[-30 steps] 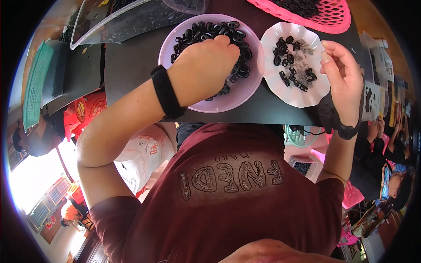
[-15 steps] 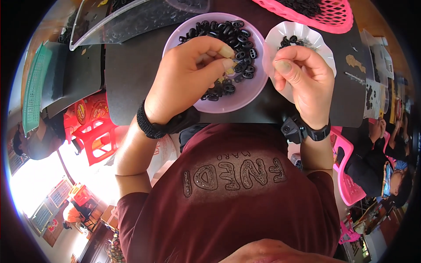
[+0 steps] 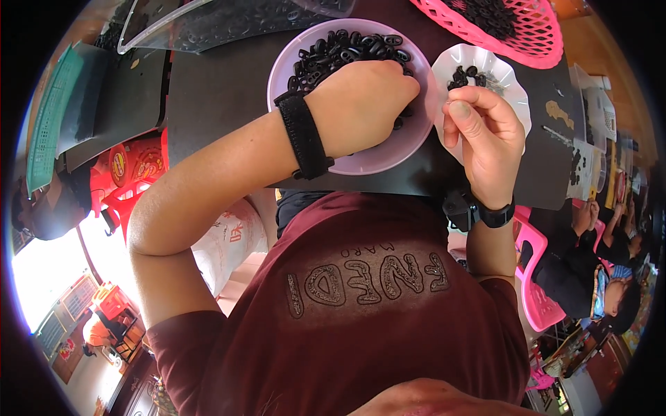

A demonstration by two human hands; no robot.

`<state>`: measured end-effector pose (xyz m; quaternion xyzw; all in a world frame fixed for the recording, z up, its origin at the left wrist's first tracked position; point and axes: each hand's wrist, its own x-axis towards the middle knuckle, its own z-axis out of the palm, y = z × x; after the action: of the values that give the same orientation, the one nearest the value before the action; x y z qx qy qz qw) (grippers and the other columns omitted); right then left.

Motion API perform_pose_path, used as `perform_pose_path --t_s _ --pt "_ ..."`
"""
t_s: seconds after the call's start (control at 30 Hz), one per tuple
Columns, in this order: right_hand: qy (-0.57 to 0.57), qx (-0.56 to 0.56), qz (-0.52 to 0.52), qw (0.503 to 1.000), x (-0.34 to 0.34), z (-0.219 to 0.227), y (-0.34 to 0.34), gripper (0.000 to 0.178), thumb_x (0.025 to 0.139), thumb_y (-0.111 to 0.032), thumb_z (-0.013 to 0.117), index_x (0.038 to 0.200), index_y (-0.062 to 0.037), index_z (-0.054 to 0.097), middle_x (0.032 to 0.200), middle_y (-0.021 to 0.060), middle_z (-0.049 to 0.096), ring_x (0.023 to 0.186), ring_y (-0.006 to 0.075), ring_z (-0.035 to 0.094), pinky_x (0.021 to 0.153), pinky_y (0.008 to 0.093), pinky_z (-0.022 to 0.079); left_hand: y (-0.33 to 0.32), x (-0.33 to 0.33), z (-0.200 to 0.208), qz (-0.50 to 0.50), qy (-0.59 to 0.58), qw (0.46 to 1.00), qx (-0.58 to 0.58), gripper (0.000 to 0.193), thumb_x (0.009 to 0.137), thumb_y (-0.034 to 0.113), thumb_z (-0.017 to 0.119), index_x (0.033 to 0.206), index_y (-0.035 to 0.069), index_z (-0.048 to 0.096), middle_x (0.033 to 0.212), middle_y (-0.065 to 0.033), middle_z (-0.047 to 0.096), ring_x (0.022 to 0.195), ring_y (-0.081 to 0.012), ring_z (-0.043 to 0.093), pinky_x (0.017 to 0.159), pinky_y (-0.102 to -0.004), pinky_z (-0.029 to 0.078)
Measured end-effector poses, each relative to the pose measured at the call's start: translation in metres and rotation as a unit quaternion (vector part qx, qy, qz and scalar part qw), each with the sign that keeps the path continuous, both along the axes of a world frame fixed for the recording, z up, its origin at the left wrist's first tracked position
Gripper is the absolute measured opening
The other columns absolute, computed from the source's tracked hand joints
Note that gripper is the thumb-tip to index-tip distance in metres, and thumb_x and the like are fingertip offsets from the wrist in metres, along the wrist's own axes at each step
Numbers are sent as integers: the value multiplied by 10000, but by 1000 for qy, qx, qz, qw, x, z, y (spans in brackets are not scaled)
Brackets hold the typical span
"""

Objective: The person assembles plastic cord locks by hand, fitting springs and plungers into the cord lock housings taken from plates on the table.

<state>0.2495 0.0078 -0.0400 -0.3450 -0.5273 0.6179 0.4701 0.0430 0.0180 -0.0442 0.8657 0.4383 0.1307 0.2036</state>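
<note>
I log the dark table [image 3: 218, 97] left to right. Item: clear bin [image 3: 229, 31], at the far edge, left part. Item: lilac bowl [image 3: 415, 132], mid-table toward the near edge, holding loose black pieces [image 3: 333, 55]. Item: left hand [image 3: 364, 107], lowered into the bowl, fingertips hidden; whether they grasp anything I cannot tell. Item: white scalloped plate [image 3: 510, 75], just beside the bowl's right rim, bearing small black parts [image 3: 459, 78]. Item: right hand [image 3: 489, 142], over the plate's near rim, thumb and forefinger pinched together (a tiny part between them would escape me). Item: pink mesh basket [image 3: 538, 38], far right corner. Step in hand, I judge: picking from the bowl. Next move, I judge, calls for one piece gripped securely and lifted clear of the rim.
</note>
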Motion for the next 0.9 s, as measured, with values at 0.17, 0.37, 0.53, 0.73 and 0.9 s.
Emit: perform_pose_path --t_s 0.17,0.37,0.53,0.73,0.9 --pt "30 -15 -18 999 0 0 -3 143 884 -12 663 1019 34 654 818 82 659 632 108 593 585 217 485 3 -3 4 28 -56 998 -13 193 755 55 628 945 38 658 755 -110 616 741 -304 620 713 -398 508" --pt "115 -22 -13 993 -5 -5 -6 161 868 11 674 1024 29 636 857 99 675 641 112 607 586 222 507 -9 -12 28 188 -335 874 -296 164 941 81 581 1052 -32 625 918 -93 688 795 -125 648 661 -240 533" --pt "148 26 -51 987 -29 -6 -10 136 857 20 684 980 24 627 849 88 666 668 112 615 601 220 512 -26 -2 32 211 -568 699 -381 158 947 89 592 1069 -3 633 927 -83 670 793 -120 653 657 -214 531" --pt "153 124 -59 979 -46 -5 -9 146 845 90 661 966 27 611 987 112 628 748 118 643 636 230 533 -40 7 31 218 -682 607 -344 151 950 73 583 1071 5 642 877 -70 675 738 -119 659 651 -215 554" --pt "104 195 -87 971 -55 -8 -9 162 860 111 627 997 30 598 1024 136 631 826 143 660 717 249 562 -45 7 29 252 -680 627 -284 166 940 46 589 1089 -6 641 877 -88 687 723 -127 669 662 -227 566"
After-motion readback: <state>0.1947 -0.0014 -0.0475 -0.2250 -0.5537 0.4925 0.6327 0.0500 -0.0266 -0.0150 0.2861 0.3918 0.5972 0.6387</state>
